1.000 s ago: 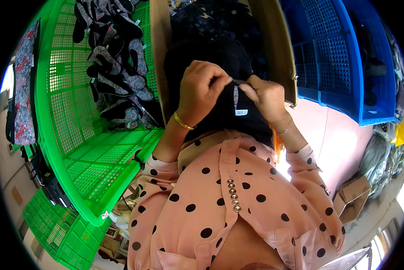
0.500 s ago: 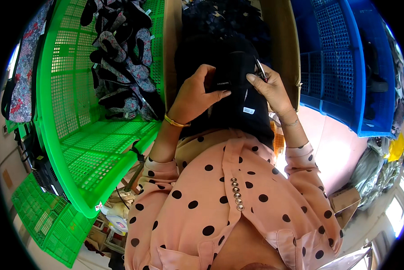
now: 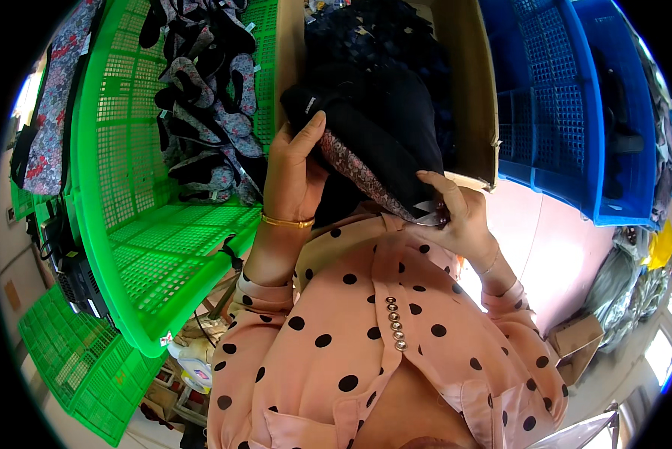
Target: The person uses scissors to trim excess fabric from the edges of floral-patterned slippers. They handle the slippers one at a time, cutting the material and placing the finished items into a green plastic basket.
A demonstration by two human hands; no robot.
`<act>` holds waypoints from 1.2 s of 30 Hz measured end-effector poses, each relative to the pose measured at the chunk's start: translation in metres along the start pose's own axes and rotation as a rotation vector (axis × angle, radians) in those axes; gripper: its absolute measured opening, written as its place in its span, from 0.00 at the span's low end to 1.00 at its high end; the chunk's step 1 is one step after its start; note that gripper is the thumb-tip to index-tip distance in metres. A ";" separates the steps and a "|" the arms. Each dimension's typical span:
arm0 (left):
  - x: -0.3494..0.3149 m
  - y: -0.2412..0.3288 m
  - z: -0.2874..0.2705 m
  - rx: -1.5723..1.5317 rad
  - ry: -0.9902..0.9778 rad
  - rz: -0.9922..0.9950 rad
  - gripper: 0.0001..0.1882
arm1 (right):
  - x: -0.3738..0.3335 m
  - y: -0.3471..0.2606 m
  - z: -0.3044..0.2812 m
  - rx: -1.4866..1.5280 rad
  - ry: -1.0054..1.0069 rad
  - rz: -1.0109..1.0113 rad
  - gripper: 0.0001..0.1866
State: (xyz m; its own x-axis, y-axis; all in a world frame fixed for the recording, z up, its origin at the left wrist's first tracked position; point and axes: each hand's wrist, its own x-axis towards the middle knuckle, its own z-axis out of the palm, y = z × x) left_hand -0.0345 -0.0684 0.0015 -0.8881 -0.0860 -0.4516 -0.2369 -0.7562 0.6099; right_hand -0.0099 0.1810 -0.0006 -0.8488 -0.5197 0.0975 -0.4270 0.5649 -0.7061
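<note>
A black padded fabric piece with a floral-patterned strip along its side is stretched between my hands over my lap. My left hand grips its far left end, thumb on top beside a small pale label. On the right, my right hand pinches the near end, thumb over the fabric. Small metal thread snips show between that hand and the cloth, their blades close to the fabric's edge. The fingers beneath the piece are hidden.
At left a green plastic crate holds several floral and black sewn pieces. Ahead, a cardboard box contains dark scraps. Blue crates stand at right, with clear plastic bags nearer me. Another green crate sits lower left.
The fabric piece has been turned, so its floral side shows. My left hand has moved left and gone round its end; my right hand has come nearer to me with the snips.
</note>
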 end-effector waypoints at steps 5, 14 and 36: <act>-0.020 0.001 0.001 0.031 0.017 -0.069 0.14 | -0.005 0.009 -0.004 0.060 0.076 -0.115 0.29; -0.062 0.022 -0.003 1.470 -0.219 0.113 0.12 | -0.034 0.039 -0.003 0.708 -0.156 0.285 0.13; -0.037 -0.041 -0.002 1.100 -0.084 0.438 0.13 | -0.052 0.059 0.010 0.482 -0.276 0.340 0.17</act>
State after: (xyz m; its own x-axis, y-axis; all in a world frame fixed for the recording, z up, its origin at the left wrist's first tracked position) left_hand 0.0083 -0.0356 -0.0078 -0.9911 -0.1249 -0.0461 -0.0814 0.2939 0.9524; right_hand 0.0117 0.2348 -0.0546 -0.7732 -0.5445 -0.3252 0.0936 0.4092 -0.9076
